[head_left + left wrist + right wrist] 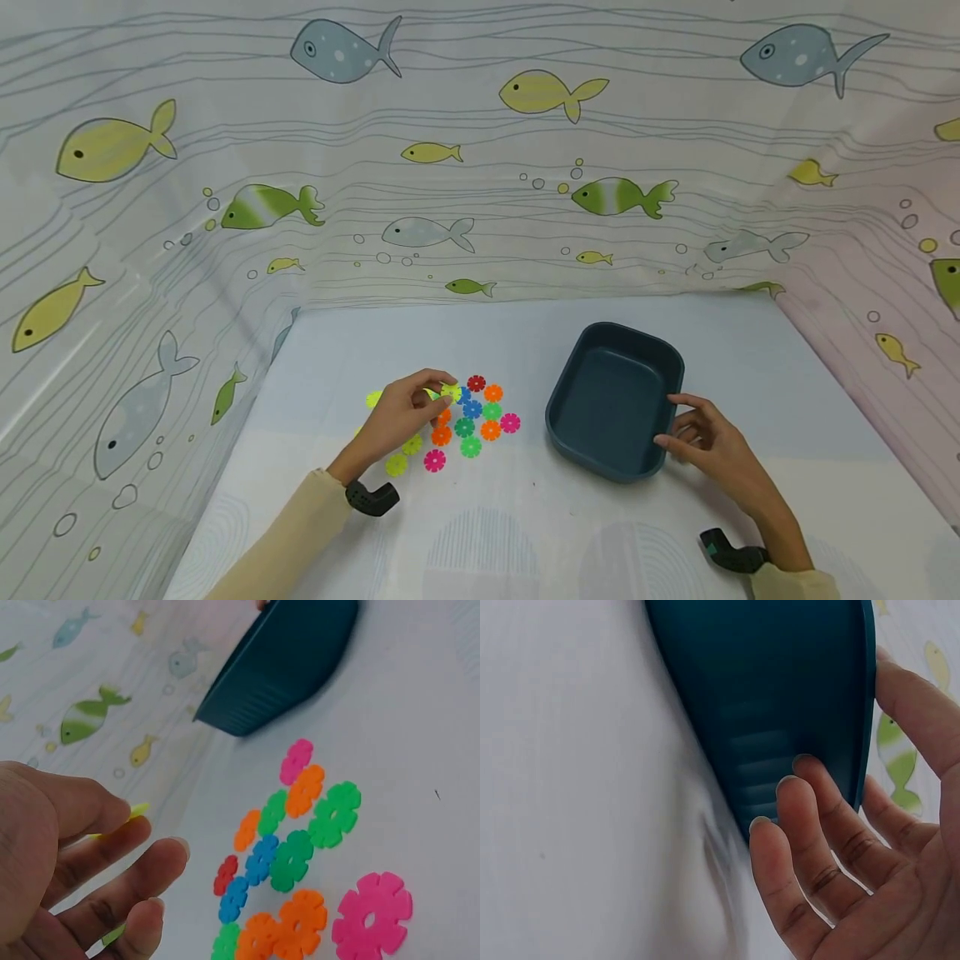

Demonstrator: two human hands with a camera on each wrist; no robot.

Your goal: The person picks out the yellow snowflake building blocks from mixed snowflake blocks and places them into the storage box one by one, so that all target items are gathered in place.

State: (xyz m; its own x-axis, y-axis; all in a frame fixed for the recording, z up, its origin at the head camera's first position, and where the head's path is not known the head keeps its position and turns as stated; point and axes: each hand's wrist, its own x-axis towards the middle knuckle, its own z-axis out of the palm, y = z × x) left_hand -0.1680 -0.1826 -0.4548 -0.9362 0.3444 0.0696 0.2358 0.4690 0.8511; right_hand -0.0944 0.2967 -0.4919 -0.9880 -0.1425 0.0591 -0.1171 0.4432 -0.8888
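My left hand [405, 414] pinches a yellow flower-shaped plastic disc [451, 391] between thumb and forefinger, just above a loose spread of similar discs. In the left wrist view only a thin edge of that yellow disc [139, 811] shows past the fingers. On the right stands a dark blue rectangular tray [603, 392] with rounded corners and nothing inside. My right hand [712, 442] holds its right side. The right wrist view shows the thumb at the rim and other fingertips [787, 796] against the tray's outer wall.
Pink [434, 460], orange [491, 430], green [470, 447], blue [472, 409], red [476, 383] and yellow [396, 464] discs lie left of the tray on a white tabletop [480, 492]. A fish-patterned curtain [525, 150] encloses the back and sides.
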